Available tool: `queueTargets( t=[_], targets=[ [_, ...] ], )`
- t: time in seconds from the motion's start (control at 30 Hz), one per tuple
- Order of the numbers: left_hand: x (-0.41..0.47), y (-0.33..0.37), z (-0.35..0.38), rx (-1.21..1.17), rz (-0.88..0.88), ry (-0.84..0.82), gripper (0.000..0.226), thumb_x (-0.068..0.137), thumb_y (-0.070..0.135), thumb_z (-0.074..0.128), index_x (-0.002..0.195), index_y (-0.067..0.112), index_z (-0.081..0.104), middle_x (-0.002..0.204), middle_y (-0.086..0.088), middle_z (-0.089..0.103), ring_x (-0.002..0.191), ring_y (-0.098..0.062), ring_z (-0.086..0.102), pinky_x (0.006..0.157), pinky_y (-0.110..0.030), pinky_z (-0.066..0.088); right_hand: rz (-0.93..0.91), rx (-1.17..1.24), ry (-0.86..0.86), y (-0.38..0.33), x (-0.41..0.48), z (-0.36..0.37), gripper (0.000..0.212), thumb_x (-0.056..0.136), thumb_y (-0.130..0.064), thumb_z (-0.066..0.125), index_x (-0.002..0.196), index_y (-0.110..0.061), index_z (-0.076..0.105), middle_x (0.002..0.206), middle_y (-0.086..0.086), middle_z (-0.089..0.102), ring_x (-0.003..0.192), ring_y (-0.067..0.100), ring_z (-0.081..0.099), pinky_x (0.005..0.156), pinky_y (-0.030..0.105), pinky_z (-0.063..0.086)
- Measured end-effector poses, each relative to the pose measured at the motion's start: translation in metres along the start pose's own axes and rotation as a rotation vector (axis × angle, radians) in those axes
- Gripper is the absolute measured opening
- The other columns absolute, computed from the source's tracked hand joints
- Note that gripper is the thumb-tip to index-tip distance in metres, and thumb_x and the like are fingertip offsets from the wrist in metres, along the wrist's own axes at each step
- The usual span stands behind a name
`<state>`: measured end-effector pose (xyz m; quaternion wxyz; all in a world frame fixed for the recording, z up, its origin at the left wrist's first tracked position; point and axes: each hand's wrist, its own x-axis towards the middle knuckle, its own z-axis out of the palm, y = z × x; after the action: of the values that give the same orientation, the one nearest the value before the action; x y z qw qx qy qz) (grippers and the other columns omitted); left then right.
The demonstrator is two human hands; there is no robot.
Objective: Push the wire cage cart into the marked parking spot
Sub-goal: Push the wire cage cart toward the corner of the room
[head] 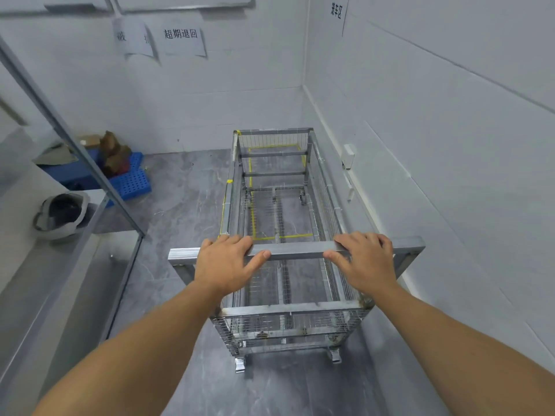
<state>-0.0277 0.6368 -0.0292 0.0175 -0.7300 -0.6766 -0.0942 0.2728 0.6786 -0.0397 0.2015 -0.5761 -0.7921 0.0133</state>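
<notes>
A grey wire cage cart [326, 190] on small wheels stands lengthwise in front of me, close along the right wall. My left hand [226, 261] and my right hand [365, 259] both rest on its metal handle bar [297, 250], fingers curled over the top. Through the cart's open mesh I see a yellow tape rectangle [255, 217] on the grey floor. The cart stands over most of that rectangle. The tape's far edge shows near the cart's far end, short of the back wall.
The right wall [435, 145] carries a white box [348, 156] beside the cart. A blue plastic pallet [132, 181] with brown items lies at the back left. A metal-framed glass partition [90, 166] and a helmet [61, 214] on a ledge stand to the left.
</notes>
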Motion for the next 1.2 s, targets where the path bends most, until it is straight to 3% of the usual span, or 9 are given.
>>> queueTargets(
  t=[0.17, 0.5, 0.63, 0.87, 1.2],
  targets=[
    [0.052, -0.023, 0.004, -0.005, 0.016, 0.007, 0.057, 0.089, 0.077, 0.014, 0.080, 0.031, 0.047, 0.078, 0.014, 0.054, 0.077, -0.012, 0.048, 0.078, -0.038, 0.036, -0.009, -0.035, -0.029, 0.000, 0.054, 0.017, 0.052, 0.088, -0.074, 0.030, 0.107, -0.039, 0.063, 0.097, -0.014, 0.061, 0.096, 0.018, 0.051, 0.095, 0.038, 0.020],
    [0.159, -0.055, 0.014, -0.019, -0.026, -0.014, 0.065, 0.083, 0.080, 0.004, 0.082, 0.032, 0.048, 0.080, 0.012, 0.053, 0.081, -0.014, 0.049, 0.079, -0.037, 0.029, -0.027, -0.066, -0.043, 0.016, 0.163, 0.053, 0.046, 0.091, -0.073, 0.029, 0.102, -0.040, 0.059, 0.091, -0.016, 0.057, 0.092, 0.018, 0.048, 0.094, 0.039, 0.025],
    [0.205, -0.069, 0.018, -0.034, -0.022, -0.039, 0.063, 0.083, 0.080, 0.009, 0.082, 0.031, 0.050, 0.079, 0.011, 0.053, 0.080, -0.015, 0.048, 0.080, -0.038, 0.027, -0.010, -0.051, -0.072, 0.018, 0.207, 0.061, 0.045, 0.091, -0.071, 0.032, 0.104, -0.038, 0.060, 0.094, -0.014, 0.058, 0.095, 0.019, 0.049, 0.098, 0.040, 0.024],
    [0.273, -0.102, 0.028, -0.024, 0.009, -0.031, 0.067, 0.082, 0.081, 0.004, 0.082, 0.031, 0.048, 0.078, 0.011, 0.054, 0.078, -0.015, 0.048, 0.078, -0.038, 0.029, 0.002, -0.088, -0.075, 0.019, 0.275, 0.084, 0.059, 0.088, -0.075, 0.020, 0.111, -0.039, 0.061, 0.100, -0.014, 0.061, 0.099, 0.019, 0.049, 0.097, 0.041, 0.025],
    [0.378, -0.166, 0.036, -0.044, 0.053, -0.077, 0.062, 0.084, 0.079, 0.007, 0.082, 0.032, 0.047, 0.079, 0.009, 0.053, 0.079, -0.017, 0.048, 0.082, -0.042, 0.035, 0.051, -0.050, -0.070, 0.002, 0.378, 0.119, 0.056, 0.088, -0.075, 0.024, 0.110, -0.039, 0.061, 0.101, -0.016, 0.059, 0.100, 0.017, 0.049, 0.099, 0.040, 0.022]
  ],
)
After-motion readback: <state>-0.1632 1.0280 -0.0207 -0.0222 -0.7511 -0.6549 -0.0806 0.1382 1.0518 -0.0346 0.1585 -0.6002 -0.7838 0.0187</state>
